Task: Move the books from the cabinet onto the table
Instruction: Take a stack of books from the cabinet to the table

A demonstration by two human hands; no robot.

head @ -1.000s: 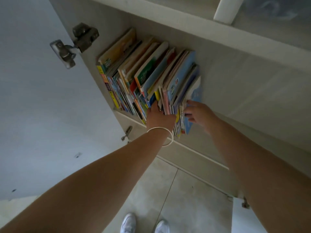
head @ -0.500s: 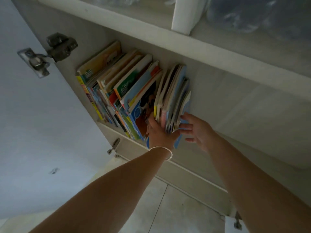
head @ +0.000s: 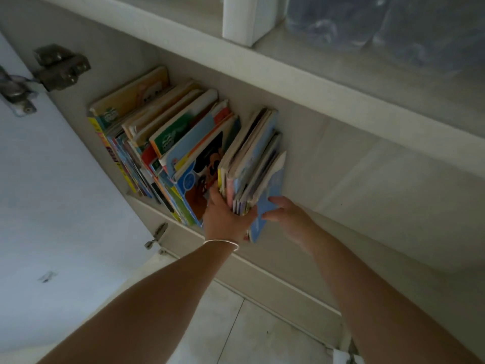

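Note:
A row of thin children's books stands leaning on a cabinet shelf. At its right end a bundle of several books is split off from the rest, with a gap beside a cartoon-cover book. My left hand, with a bracelet on the wrist, reaches into that gap and grips the bundle at its spines. My right hand touches the outer light-blue book on the bundle's right side with relaxed fingers. The bundle's lower edge sticks out past the shelf front.
The open cabinet door hangs at the left on a metal hinge. A white post and plastic-wrapped items stand on the shelf above. Tiled floor lies below.
My left fingers have pushed in between the books and parted the right bundle from the row, baring the cartoon cover. The bundle has slid a little outward.

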